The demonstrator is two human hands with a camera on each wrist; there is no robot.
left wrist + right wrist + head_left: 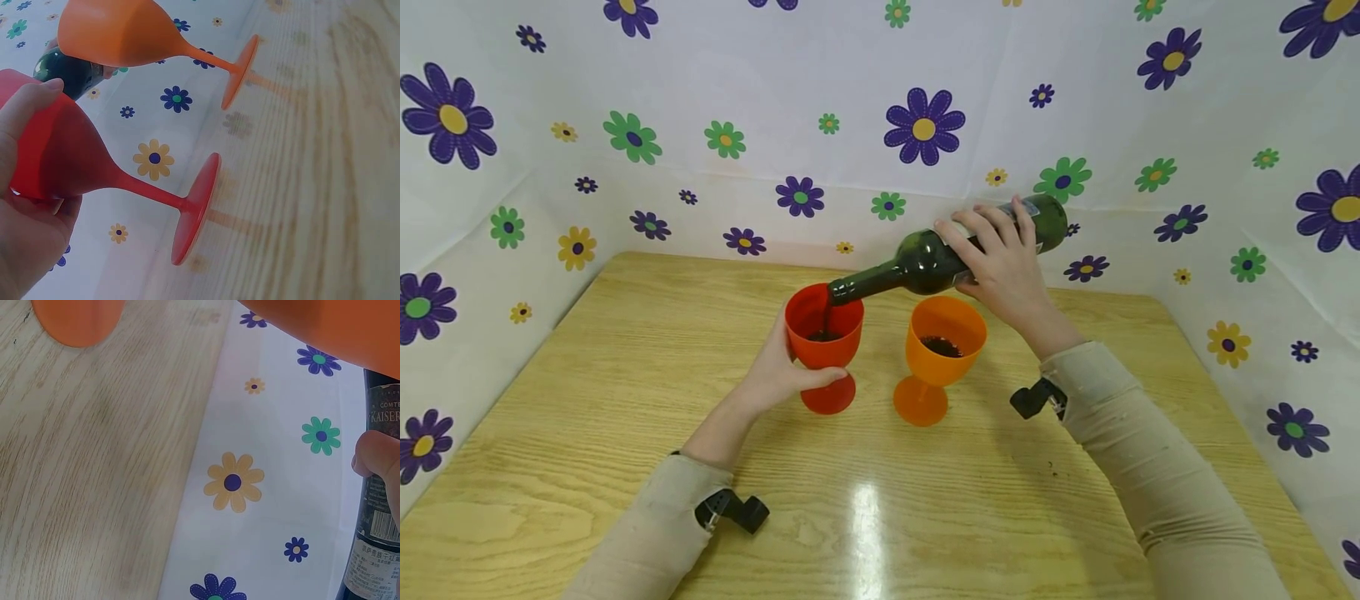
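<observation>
Light wooden table [625, 400], red goblet [823, 342] and orange goblet [942, 354] standing on it

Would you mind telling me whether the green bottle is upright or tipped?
Tipped: the bottle lies nearly level in the right hand, its mouth over the red goblet.

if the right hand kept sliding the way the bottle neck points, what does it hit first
Probably the red goblet: the right hand grips the green bottle, whose mouth already sits at that goblet's rim. The left hand holding the goblet lies just beyond. Depth is hard to judge.
</observation>
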